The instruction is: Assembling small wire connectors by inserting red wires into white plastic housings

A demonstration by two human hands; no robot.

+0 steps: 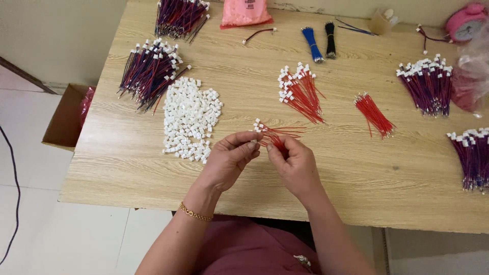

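My left hand [229,159] and my right hand [294,164] meet over the front middle of the wooden table [356,183]. Between their fingertips is a small bunch of red wires [277,135], several tipped with white connectors. The right hand grips the wires; the left hand pinches at a white connector on their end. A pile of loose white connectors [191,118] lies just left of my left hand. Red wires with connectors fitted [300,91] lie behind my hands, and a bundle of bare red wires [374,114] lies to the right.
Bundles of red-and-blue wires with white connectors lie at the far left [150,74], top [178,18], right [430,84] and right edge [471,158]. Blue [311,45] and black [330,39] wire bundles, a pink bag [245,12] and a pink clock [466,23] sit at the back. A cardboard box [66,119] stands on the floor.
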